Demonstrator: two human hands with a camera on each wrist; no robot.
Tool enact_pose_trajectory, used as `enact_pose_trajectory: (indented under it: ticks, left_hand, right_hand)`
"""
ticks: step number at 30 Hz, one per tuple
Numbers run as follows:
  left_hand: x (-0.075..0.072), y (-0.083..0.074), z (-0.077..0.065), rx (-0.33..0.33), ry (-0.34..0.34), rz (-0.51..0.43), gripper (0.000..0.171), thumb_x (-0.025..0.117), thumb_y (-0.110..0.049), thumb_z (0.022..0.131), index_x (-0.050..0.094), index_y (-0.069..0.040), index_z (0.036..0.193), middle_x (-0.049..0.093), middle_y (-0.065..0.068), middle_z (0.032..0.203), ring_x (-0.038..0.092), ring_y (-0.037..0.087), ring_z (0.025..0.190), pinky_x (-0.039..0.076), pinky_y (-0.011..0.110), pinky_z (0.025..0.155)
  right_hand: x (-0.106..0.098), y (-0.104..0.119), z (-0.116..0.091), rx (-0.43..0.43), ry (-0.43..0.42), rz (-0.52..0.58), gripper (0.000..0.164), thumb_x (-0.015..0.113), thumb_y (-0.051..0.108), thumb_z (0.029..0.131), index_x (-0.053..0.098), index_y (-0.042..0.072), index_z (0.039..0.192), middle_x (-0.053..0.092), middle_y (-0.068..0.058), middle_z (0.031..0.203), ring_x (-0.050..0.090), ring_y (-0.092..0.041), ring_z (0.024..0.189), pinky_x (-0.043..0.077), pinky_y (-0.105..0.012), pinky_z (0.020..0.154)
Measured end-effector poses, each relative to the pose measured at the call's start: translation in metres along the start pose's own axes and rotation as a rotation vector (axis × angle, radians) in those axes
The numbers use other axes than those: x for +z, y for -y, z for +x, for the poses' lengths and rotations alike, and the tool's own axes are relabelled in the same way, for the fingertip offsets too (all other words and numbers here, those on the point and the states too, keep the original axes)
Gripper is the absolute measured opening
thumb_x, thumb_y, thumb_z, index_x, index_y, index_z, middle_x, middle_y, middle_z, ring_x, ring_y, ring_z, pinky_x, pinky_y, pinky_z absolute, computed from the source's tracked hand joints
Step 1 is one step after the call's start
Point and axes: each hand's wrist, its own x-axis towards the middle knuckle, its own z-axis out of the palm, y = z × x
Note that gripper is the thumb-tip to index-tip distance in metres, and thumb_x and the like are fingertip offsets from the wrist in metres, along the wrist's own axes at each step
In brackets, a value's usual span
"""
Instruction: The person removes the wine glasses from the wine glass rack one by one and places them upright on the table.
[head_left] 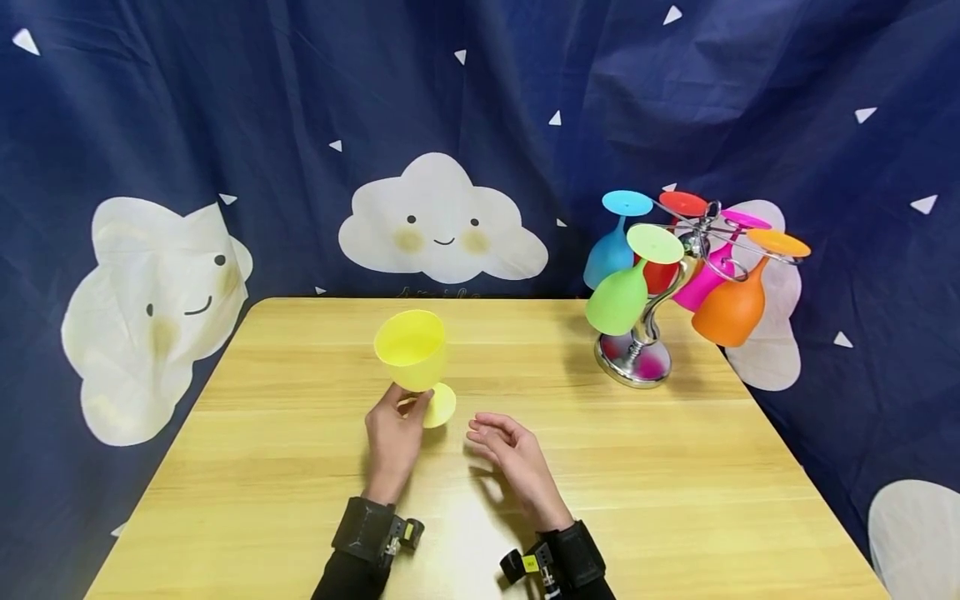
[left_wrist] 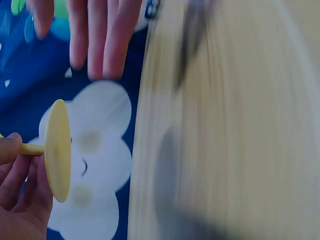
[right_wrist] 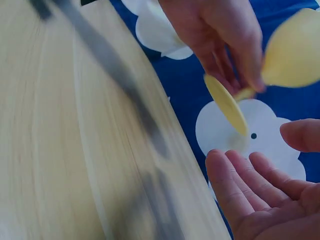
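Note:
In the head view a yellow goblet (head_left: 411, 350) is raised above the table, its bowl tilted and its round foot toward the right. My left hand (head_left: 395, 437) pinches its stem between thumb and fingers. The left wrist view shows the goblet's foot (left_wrist: 58, 151) and the thumb on the stem. My right hand (head_left: 517, 462) hovers to the right of the goblet, apart from it, with nothing in it. Its fingers look loosely extended in the right wrist view, where the palm (right_wrist: 280, 205) faces the goblet's foot.
At the back right stands a metal rack (head_left: 651, 325) with several goblets hung upside down, among them a blue one (head_left: 611, 254), a green one (head_left: 618, 300) and an orange one (head_left: 731, 308). The wooden table (head_left: 262, 450) ends at a dark blue curtain (head_left: 465, 100) with clouds.

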Motion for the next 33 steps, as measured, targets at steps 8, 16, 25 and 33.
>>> enact_pose_trajectory:
  ticks: [8, 16, 25, 33]
  left_hand:
    - [-0.034, 0.017, 0.026, -0.050, -0.030, 0.117, 0.020, 0.073, -0.008, 0.101, 0.073, 0.004, 0.117, 0.077, 0.027, 0.117, 0.078, 0.046, 0.104, 0.064, 0.057, 0.096]
    - [-0.067, 0.028, 0.048, -0.053, -0.081, 0.204, 0.024, 0.065, -0.007, 0.102, 0.069, 0.006, 0.122, 0.075, 0.031, 0.118, 0.075, 0.048, 0.109, 0.062, 0.059, 0.100]
    - [-0.100, 0.032, 0.071, -0.071, -0.094, 0.277, 0.028, 0.061, -0.007, 0.100, 0.066, 0.008, 0.123, 0.072, 0.034, 0.121, 0.070, 0.052, 0.117, 0.055, 0.063, 0.107]
    - [-0.133, 0.047, 0.095, -0.094, -0.057, 0.366, 0.030, 0.056, -0.011, 0.104, 0.063, 0.010, 0.123, 0.068, 0.036, 0.122, 0.063, 0.055, 0.123, 0.048, 0.067, 0.111]
  right_hand:
    - [-0.017, -0.002, -0.007, 0.017, -0.006, -0.014, 0.037, 0.061, 0.012, 0.110, 0.061, -0.010, 0.138, 0.062, -0.034, 0.144, 0.066, -0.044, 0.133, 0.061, -0.040, 0.109]
    - [-0.035, 0.002, -0.018, 0.001, -0.065, -0.169, 0.033, 0.063, 0.007, 0.108, 0.065, -0.007, 0.137, 0.068, -0.029, 0.139, 0.070, -0.039, 0.126, 0.063, -0.038, 0.104]
    - [-0.053, 0.001, -0.027, -0.006, -0.146, -0.255, 0.031, 0.066, 0.006, 0.106, 0.068, -0.005, 0.135, 0.072, -0.024, 0.134, 0.070, -0.036, 0.126, 0.063, -0.036, 0.103]
    - [-0.060, 0.001, -0.031, -0.008, -0.171, -0.278, 0.033, 0.066, 0.010, 0.107, 0.067, -0.005, 0.136, 0.072, -0.023, 0.135, 0.070, -0.035, 0.126, 0.063, -0.037, 0.103]
